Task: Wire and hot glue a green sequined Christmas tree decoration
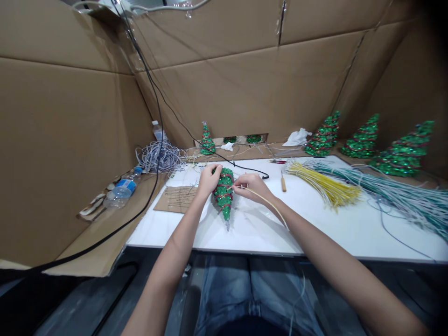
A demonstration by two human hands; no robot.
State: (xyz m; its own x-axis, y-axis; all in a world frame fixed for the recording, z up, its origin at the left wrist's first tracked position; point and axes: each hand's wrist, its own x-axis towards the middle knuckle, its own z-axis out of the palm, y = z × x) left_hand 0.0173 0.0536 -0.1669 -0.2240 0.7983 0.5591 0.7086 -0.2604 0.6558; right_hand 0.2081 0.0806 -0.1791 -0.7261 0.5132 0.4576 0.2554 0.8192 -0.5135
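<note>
A small green tinsel Christmas tree [224, 193] with red garland lies on the white tabletop, its tip pointing toward me. My left hand [210, 179] grips the tree near its base, at the upper left. Between the fingertips of my right hand [252, 185] is a thin yellow wire [273, 208]. One end of that wire reaches the tree's side, while the rest trails back along my right forearm. Whether the wire's end goes into the tree is too small to tell.
Yellow wires [324, 186] and green-and-white wires [392, 191] lie in bundles at right, near a wooden-handled awl [283, 182]. Several finished-looking trees [362, 137] stand behind. A corrugated cardboard piece [175, 199], tangled wire [157, 156], a bottle [122, 189] and a hanging black cable [159, 154] are at left.
</note>
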